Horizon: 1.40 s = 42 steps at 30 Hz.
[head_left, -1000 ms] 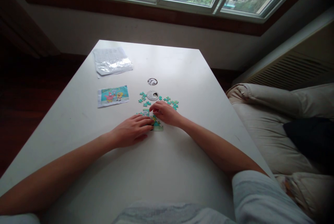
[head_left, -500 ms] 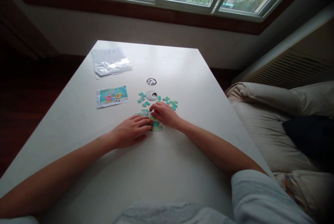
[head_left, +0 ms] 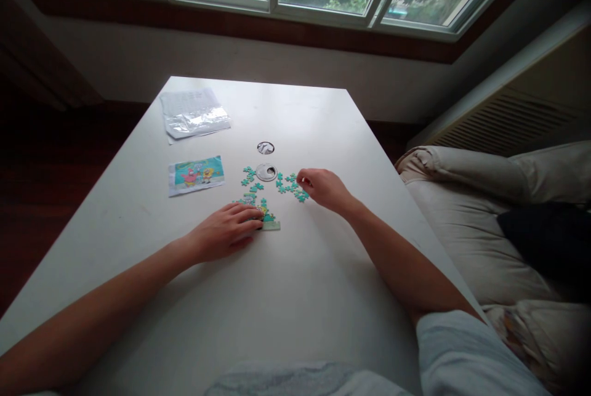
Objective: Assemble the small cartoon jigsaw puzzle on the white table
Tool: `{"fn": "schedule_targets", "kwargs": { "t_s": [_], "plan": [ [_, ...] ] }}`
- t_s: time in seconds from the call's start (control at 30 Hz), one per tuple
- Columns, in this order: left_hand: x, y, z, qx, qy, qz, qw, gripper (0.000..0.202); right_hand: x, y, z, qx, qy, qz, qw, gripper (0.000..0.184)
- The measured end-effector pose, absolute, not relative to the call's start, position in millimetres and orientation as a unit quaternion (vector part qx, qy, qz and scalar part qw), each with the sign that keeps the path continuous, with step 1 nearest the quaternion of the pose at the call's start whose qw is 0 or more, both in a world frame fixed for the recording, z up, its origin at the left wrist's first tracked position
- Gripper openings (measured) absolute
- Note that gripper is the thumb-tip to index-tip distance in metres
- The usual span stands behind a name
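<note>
A partly joined jigsaw puzzle (head_left: 271, 225) with a cartoon picture lies on the white table. My left hand (head_left: 229, 230) rests flat over its left side, fingers stretched out, hiding part of it. Loose teal jigsaw pieces (head_left: 290, 185) are scattered just beyond, to the right of centre. Over their right edge is my right hand (head_left: 325, 189), its fingers curled in and thumb close to the index finger. Whether a piece is between those fingertips is too small to see. More loose pieces (head_left: 250, 175) lie farther left.
A printed cartoon picture sheet (head_left: 196, 175) lies left of the pieces. Behind it is a clear plastic bag with papers (head_left: 196, 114). A round metal cap (head_left: 266, 172) and a round hole (head_left: 265, 148) are in the white table (head_left: 295, 297). A beige sofa (head_left: 462, 217) stands at the right.
My right hand has moved from the joined puzzle to the right, over the loose pieces. My left hand stays on the puzzle. The view has shifted slightly.
</note>
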State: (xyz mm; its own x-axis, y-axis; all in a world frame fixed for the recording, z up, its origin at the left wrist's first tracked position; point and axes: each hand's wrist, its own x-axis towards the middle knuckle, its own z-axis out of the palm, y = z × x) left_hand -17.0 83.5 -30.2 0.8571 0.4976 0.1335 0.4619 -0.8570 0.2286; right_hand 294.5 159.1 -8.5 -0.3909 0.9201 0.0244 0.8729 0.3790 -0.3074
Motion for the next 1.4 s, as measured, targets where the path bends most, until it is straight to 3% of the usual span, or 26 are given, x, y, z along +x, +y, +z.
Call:
{"fn": "schedule_targets", "kwargs": {
  "t_s": [0.13,0.23,0.43,0.7,1.4],
  "plan": [
    [-17.1,83.7,-30.4,0.957,0.251,0.098,0.104,0.034,314.9,160.3,2.6,-0.580,-0.810,0.076,-0.036,0.016],
    [-17.0,83.7,-29.7,0.957,0.253,0.098,0.104,0.035,312.4,157.1,-1.3,-0.588,-0.804,0.054,-0.073,0.018],
    [-17.5,83.8,-30.0,0.957,0.256,0.098,0.097,0.035,305.1,159.0,-9.8,-0.575,-0.813,0.075,-0.053,0.012],
    [-18.1,84.3,-32.9,0.957,0.256,0.097,0.097,0.037,316.9,168.4,-10.2,-0.562,-0.812,0.160,0.008,0.022],
    [-17.9,83.3,-32.9,0.957,0.260,0.092,0.092,0.036,310.1,162.6,-9.7,-0.510,-0.847,0.151,0.000,0.021]
  ]
}}
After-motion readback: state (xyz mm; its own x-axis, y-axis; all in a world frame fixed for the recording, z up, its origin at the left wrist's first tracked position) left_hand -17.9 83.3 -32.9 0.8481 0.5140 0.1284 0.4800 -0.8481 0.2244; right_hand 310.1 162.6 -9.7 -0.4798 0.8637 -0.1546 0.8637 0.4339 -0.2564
